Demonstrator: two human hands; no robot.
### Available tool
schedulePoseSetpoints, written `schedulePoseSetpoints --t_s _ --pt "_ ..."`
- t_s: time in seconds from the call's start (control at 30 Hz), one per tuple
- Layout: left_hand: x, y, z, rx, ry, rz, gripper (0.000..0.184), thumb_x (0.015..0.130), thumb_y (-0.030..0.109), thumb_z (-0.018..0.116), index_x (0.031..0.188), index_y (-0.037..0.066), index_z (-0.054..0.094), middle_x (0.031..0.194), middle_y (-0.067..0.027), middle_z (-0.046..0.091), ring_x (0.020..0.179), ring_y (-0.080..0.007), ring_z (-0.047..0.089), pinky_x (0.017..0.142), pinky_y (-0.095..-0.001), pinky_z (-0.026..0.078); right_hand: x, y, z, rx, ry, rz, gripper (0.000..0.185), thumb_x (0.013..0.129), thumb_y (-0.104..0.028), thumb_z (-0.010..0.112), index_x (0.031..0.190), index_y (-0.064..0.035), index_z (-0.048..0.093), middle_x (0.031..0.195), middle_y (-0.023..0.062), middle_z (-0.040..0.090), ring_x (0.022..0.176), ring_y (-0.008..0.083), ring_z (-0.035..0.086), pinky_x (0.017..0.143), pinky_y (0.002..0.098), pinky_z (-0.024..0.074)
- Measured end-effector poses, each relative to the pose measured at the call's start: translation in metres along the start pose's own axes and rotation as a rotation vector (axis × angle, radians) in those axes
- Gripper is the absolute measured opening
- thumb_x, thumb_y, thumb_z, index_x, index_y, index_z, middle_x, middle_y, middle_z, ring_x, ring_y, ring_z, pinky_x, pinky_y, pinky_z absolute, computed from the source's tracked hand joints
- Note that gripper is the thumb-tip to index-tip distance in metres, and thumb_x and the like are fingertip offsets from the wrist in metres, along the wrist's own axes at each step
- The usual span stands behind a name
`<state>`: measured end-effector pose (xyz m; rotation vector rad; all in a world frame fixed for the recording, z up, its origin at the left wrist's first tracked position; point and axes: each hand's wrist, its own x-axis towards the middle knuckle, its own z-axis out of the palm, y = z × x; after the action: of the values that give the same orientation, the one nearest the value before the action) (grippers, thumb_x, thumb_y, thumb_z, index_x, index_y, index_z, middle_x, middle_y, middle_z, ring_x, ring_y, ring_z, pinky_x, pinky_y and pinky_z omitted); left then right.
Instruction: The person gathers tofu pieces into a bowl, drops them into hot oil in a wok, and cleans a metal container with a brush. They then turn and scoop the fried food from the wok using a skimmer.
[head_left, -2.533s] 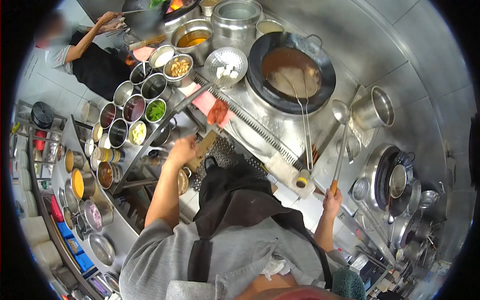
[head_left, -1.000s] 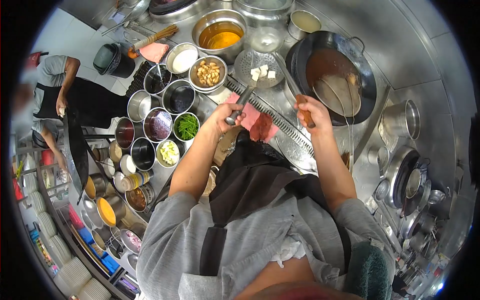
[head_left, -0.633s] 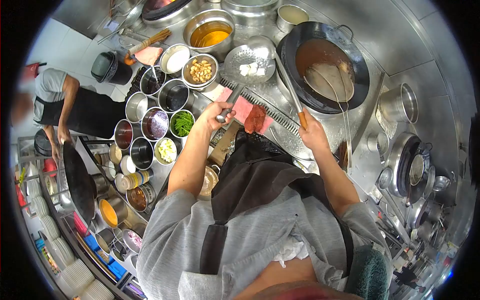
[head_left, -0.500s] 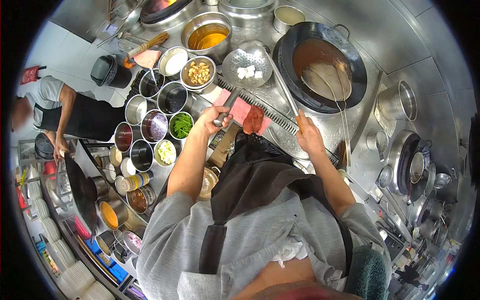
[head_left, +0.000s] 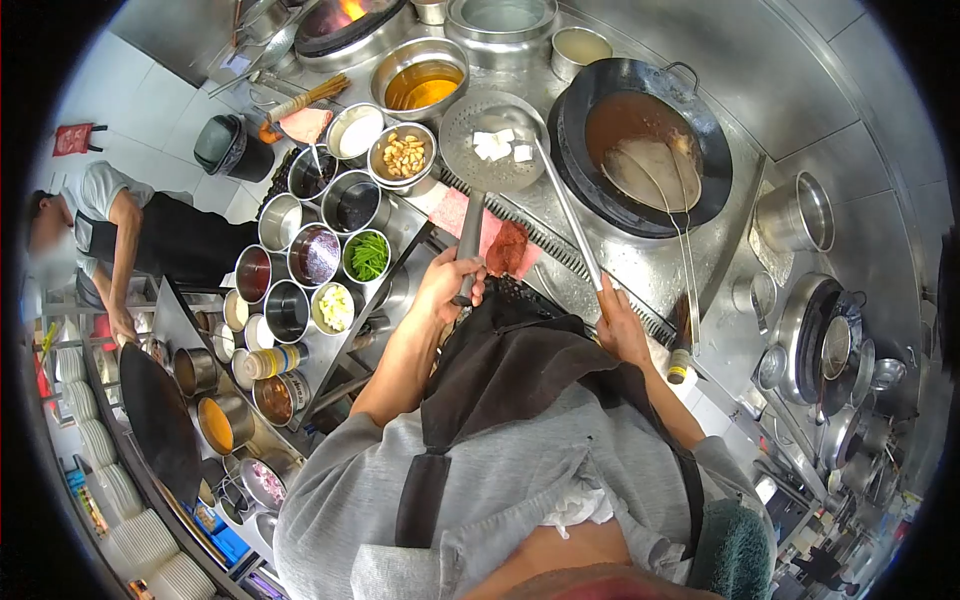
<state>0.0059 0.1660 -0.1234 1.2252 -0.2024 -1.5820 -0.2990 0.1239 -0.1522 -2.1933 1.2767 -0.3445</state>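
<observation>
My left hand is closed around the grey handle of a perforated skimmer, which holds several white cubes that look like tofu. Gripped in my right hand is a long-handled wok ladle by its wooden end. The ladle's head reaches the skimmer's right rim; whether they touch I cannot tell. Just right of my left hand lies a crumpled dark red cloth on a pink cloth. A black wok with brown liquid and a wire strainer stands beyond my right hand.
Metal pots of ingredients crowd the left, including chopped greens and fried nuts. A pot of orange liquid stands behind. Flame shows at a far burner. At far left, a co-worker handles a dark wok.
The skimmer has swung more upright and looks larger, its cubes slightly shifted. My left hand has moved right and toward me; my right hand is slightly lower. The co-worker's wok has shifted.
</observation>
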Motion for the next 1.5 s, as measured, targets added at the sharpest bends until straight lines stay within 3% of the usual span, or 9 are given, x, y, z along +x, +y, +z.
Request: schedulePoseSetpoints --t_s 0.4,0.93,1.07,1.13,1.17,1.2,1.27,1.3,1.5 --pt "-0.014 0.016 0.018 -0.015 -0.018 0.029 0.013 0.081 0.001 0.053 0.091 -0.002 0.046 0.069 -0.0109 0.053 0.049 -0.0177 0.050 0.039 -0.0305 0.041 0.009 0.020 -0.022 0.033 0.086 -0.130 0.070 0.071 0.003 0.052 0.138 -0.0079 0.033 0.096 0.0204 0.051 0.082 0.0411 0.056 0.071 0.0468 0.0469" --pt "0.131 0.105 0.145 0.771 -0.103 0.083 0.006 0.079 -0.001 0.052 0.078 -0.007 0.052 0.059 -0.0128 0.051 0.046 -0.0223 0.051 0.037 -0.0348 0.041 -0.089 0.036 -0.088 0.097 0.714 0.074 0.065 0.072 0.006 0.053 0.135 -0.0055 0.041 0.099 0.0181 0.056 0.090 0.0355 0.056 0.082 0.0361 0.0443" --pt "0.160 0.087 0.156 0.996 0.032 0.217 0.020 0.077 0.000 0.050 0.093 -0.012 0.051 0.061 -0.0168 0.056 0.044 -0.0259 0.056 0.035 -0.0395 0.042 -0.143 0.036 -0.091 0.255 0.657 0.290 0.063 0.073 0.006 0.052 0.134 -0.0020 0.041 0.102 0.0212 0.057 0.092 0.0343 0.057 0.084 0.0341 0.0446" --pt "0.138 0.086 0.166 1.325 0.181 0.472 0.031 0.076 0.001 0.050 0.104 -0.012 0.050 0.068 -0.0233 0.061 0.049 -0.0279 0.062 0.039 -0.0407 0.048 -0.166 0.042 -0.087 0.255 0.680 0.295 0.063 0.073 0.007 0.051 0.135 -0.0019 0.040 0.103 0.0217 0.057 0.092 0.0326 0.058 0.083 0.0346 0.0447" --pt "0.126 0.087 0.168 1.442 0.227 0.425 0.042 0.075 0.004 0.052 0.114 -0.009 0.047 0.079 -0.0288 0.063 0.065 -0.0354 0.066 0.056 -0.0450 0.054 -0.175 0.045 -0.086 0.225 0.711 0.302 0.064 0.073 0.008 0.051 0.135 -0.0020 0.039 0.101 0.0209 0.057 0.091 0.0320 0.058 0.082 0.0342 0.0449" --pt "0.125 0.082 0.159 1.442 0.232 0.422 0.042 0.075 0.004 0.052 0.114 -0.009 0.047 0.079 -0.0288 0.063 0.065 -0.0354 0.066 0.056 -0.0450 0.054 -0.184 0.048 -0.086 0.197 0.740 0.308 0.065 0.073 0.008 0.051 0.136 -0.0022 0.039 0.100 0.0201 0.057 0.089 0.0313 0.058 0.081 0.0338 0.0450" --pt "0.122 0.070 0.133 1.724 0.469 0.886 0.049 0.076 0.007 0.054 0.122 -0.006 0.044 0.084 -0.0292 0.063 0.079 -0.0410 0.064 0.073 -0.0473 0.052 -0.201 0.053 -0.088 0.229 0.733 0.416 0.067 0.072 0.010 0.050 0.136 -0.0026 0.038 0.093 0.0173 0.055 0.084 0.0284 0.056 0.078 0.0314 0.0449" --pt "0.103 0.070 0.131 1.645 0.452 0.774 0.055 0.076 0.010 0.056 0.128 -0.001 0.040 0.087 -0.0304 0.062 0.091 -0.0444 0.060 0.085 -0.0500 0.046 -0.209 0.053 -0.092 0.224 0.719 0.444 0.065 0.074 0.010 0.050 0.136 -0.0017 0.038 0.097 0.0165 0.056 0.089 0.0252 0.056 0.080 0.0300 0.0447" --pt "0.000 0.044 0.065 1.102 0.322 0.502 0.032 0.077 0.008 0.054 0.107 -0.002 0.047 0.067 -0.0186 0.058 0.058 -0.0251 0.061 0.046 -0.0380 0.047 -0.264 0.070 -0.077 0.092 0.712 0.558 0.065 0.072 0.012 0.048 0.136 0.0000 0.039 0.101 0.0137 0.057 0.090 0.0212 0.057 0.083 0.0282 0.0443"
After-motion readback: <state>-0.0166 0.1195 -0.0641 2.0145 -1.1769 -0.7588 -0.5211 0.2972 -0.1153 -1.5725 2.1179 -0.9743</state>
